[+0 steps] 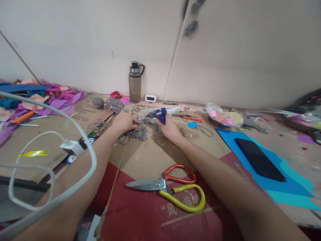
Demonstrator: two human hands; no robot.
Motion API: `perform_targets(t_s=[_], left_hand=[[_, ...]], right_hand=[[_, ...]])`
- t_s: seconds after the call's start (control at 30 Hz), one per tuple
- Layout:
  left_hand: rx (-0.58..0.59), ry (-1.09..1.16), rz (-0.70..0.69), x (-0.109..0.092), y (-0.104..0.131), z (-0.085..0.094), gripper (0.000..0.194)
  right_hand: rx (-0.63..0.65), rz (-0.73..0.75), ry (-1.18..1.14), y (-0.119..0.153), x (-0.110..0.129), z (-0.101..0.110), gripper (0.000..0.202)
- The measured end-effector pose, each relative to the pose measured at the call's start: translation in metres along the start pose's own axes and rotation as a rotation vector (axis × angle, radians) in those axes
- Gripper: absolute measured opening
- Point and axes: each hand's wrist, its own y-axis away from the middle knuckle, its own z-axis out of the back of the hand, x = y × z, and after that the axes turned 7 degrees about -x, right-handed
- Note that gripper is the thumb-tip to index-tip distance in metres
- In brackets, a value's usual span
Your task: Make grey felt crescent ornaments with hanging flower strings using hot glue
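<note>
Wrapped in my right hand (172, 130) is a blue glue gun (162, 114), its front end pointing left over the cardboard. My left hand (126, 122) is closed, fingertips pinched together beside a curved grey strip (152, 122); whatever lies between them is too small to tell. Just below the strip, grey flower-like cutouts (142, 134) lie on the cardboard, close to my left fingers. Nearer to me, between my forearms, rest large scissors (162, 183) with one red and one yellow handle, blades toward the left.
A water bottle (135, 85) and a small digital clock (150, 98) stand by the wall. On the right, a black phone (259, 160) lies on blue sheets (272, 185). A white cable (88, 140) loops across the left foreground, near a charger (71, 147). Colored scraps (54, 100) pile up far left.
</note>
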Motion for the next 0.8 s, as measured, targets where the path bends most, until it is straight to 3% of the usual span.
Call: perform_targets(t_s=[0.3,0.6,0.8], left_hand=[[0.003,-0.041,0.003,-0.001,0.000,0.001,0.039],[0.010,-0.004,0.015,-0.006,0.002,0.004,0.041],[0.009,0.006,0.044,-0.003,0.001,0.002,0.040]], right_hand=[[0.092,0.079,0.153,0.008,0.010,0.000,0.032],[0.047,0.127,0.248,0.008,0.012,0.003,0.032],[0.033,0.142,0.164,0.007,0.010,0.002,0.033]])
